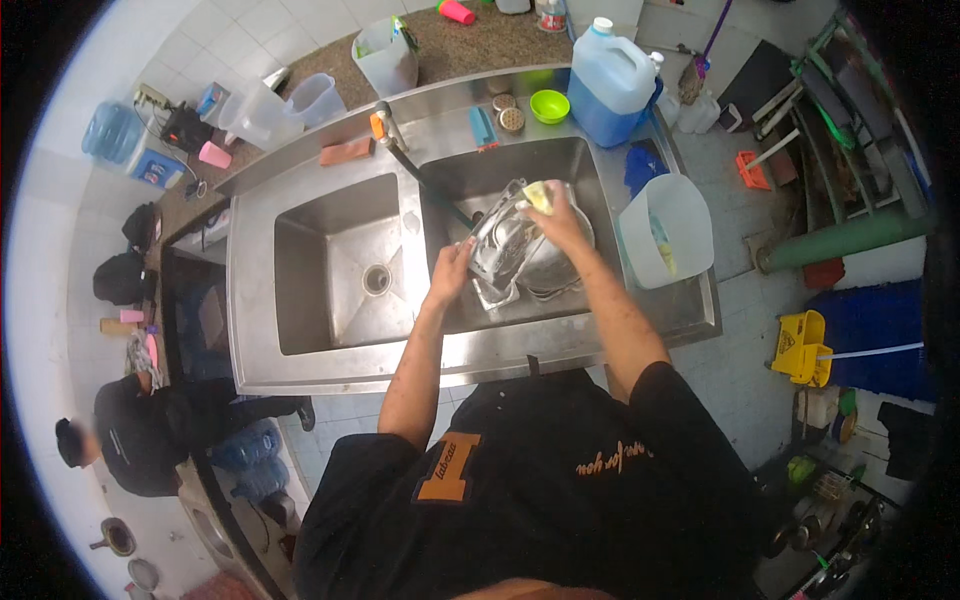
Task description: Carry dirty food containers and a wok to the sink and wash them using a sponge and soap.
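Note:
My left hand [450, 271] grips the near left edge of a clear, shiny rectangular container [499, 244], which is tilted over the right basin [525, 161] of a stainless steel sink. In my right hand [555, 217] is a pale yellow sponge [538, 196], held at the container's upper right end. Under the container, metal pans or lids [559, 259] are piled in the basin, partly covered by my hands and the container. A dark faucet hose [427, 184] with an orange-handled valve [377, 126] reaches down into this basin from the back ledge.
Left of it lies a second basin [345, 285] with a drain. Along the sink's back stand a lime green bowl [550, 106], a teal brush [482, 127] and a jug of blue liquid [609, 82]. A translucent tub [667, 229] sits at the right. Far left, a person [142, 435] leans over a counter.

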`<state>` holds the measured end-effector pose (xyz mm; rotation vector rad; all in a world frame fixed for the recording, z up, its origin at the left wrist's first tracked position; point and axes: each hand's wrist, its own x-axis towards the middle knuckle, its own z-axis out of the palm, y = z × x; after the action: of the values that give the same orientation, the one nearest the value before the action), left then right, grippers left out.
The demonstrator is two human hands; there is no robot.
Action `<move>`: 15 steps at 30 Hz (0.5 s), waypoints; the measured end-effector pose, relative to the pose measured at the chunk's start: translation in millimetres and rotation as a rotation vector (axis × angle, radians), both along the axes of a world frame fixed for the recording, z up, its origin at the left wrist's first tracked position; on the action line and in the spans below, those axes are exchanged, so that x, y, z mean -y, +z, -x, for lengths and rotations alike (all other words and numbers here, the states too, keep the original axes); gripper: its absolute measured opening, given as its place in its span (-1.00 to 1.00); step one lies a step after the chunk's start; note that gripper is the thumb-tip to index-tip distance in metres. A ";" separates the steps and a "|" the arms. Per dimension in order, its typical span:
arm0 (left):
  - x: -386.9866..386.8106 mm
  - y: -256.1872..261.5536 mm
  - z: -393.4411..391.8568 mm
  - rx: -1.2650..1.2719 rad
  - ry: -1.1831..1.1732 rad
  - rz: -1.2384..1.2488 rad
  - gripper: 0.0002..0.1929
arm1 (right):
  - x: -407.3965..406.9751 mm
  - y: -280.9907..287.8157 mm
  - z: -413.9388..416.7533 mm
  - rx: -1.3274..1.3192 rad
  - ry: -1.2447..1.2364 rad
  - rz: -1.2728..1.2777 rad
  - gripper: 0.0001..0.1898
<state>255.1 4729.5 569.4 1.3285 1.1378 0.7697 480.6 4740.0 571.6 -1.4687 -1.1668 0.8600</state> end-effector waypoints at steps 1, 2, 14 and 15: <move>0.9 5.3 0.2 0.001 0.010 -0.006 -0.62 | 0.4 -2.6 -4.6 0.001 0.010 -0.006 -0.57; 0.0 8.0 -2.5 -0.022 0.082 -0.161 -0.65 | 1.0 -9.3 -11.7 -0.006 0.049 -0.009 -0.53; 22.6 39.9 -39.2 -0.520 0.241 -0.752 -0.84 | 67.2 39.9 4.6 0.151 -0.271 -0.232 -0.68; 20.9 37.7 -41.3 -0.653 0.223 -0.811 -0.83 | 69.6 38.9 4.5 0.194 -0.294 -0.256 -0.68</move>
<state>296.4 4708.6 607.2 2.2671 1.5802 1.0579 476.1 4670.4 610.6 -1.4846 -1.1187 0.3590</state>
